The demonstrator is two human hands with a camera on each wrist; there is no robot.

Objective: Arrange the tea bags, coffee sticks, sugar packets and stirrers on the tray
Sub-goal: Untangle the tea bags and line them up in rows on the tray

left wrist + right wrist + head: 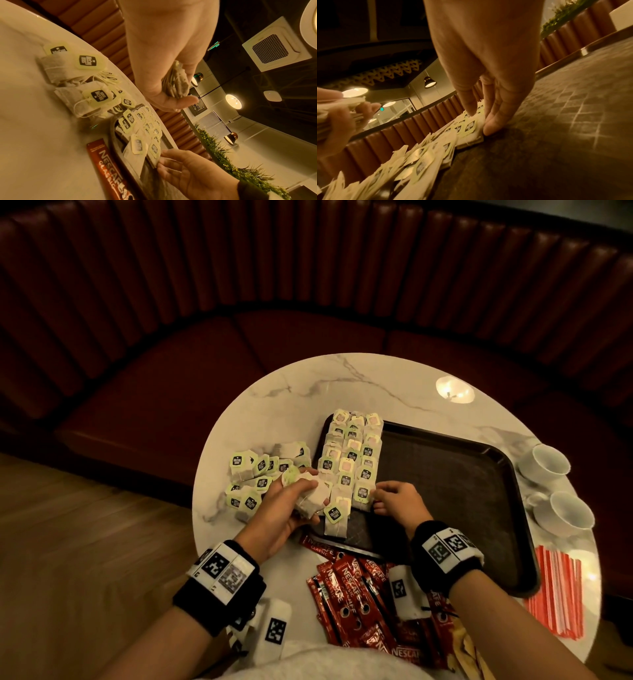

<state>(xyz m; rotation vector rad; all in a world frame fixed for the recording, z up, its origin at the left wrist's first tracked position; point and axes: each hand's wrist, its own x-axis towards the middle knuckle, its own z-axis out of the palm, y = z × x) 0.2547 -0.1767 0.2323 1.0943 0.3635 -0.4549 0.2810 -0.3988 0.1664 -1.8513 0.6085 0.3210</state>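
Tea bags with pale green tags lie in rows on the left part of the dark tray. My left hand grips a stack of tea bags just left of the tray's near corner. With straight fingers my right hand touches the nearest tea bag of the right row; in the right wrist view the thumb lies on that bag and the fingers press its edge. A loose pile of tea bags sits on the table to the left. Red coffee sticks lie near me.
Two white cups stand right of the tray on the round marble table. Red-and-white striped sticks lie at the table's right near edge. One coffee stick touches the tray's near rim. A red booth seat curves behind.
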